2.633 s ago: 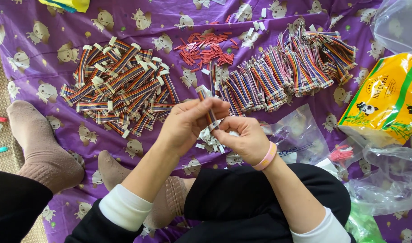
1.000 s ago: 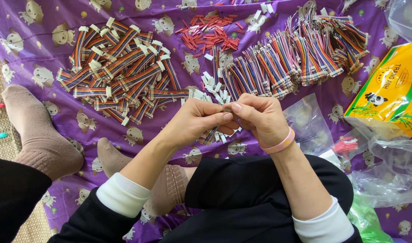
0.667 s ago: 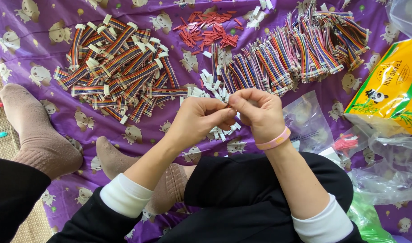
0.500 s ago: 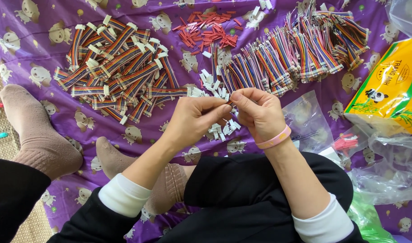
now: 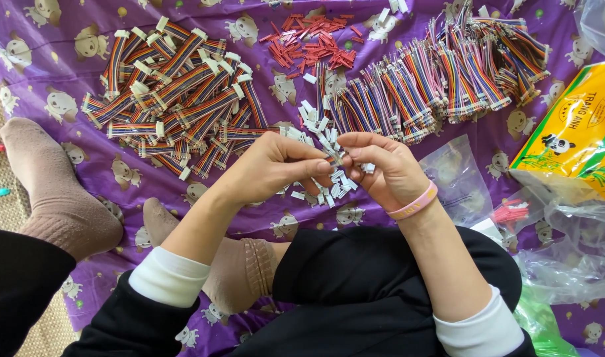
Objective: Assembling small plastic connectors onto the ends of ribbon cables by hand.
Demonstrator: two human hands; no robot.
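Note:
My left hand and my right hand meet fingertip to fingertip over a heap of small white plastic connectors on the purple cloth. Both pinch one small part between them; it is too hidden by the fingers to tell whether it is a connector or a short wire bundle. A pink band circles my right wrist. A pile of rainbow wire bundles with white connectors lies to the upper left. A larger pile of rainbow wire bundles without connectors lies to the upper right.
Small red pieces are scattered at the top centre. A yellow and green packet lies at the right, over clear plastic bags. My socked feet rest on the cloth at the left.
The long wire bundle held upright 2.6 s ago is gone from my hands. My hands have drawn together and now pinch a small part over the white connectors.

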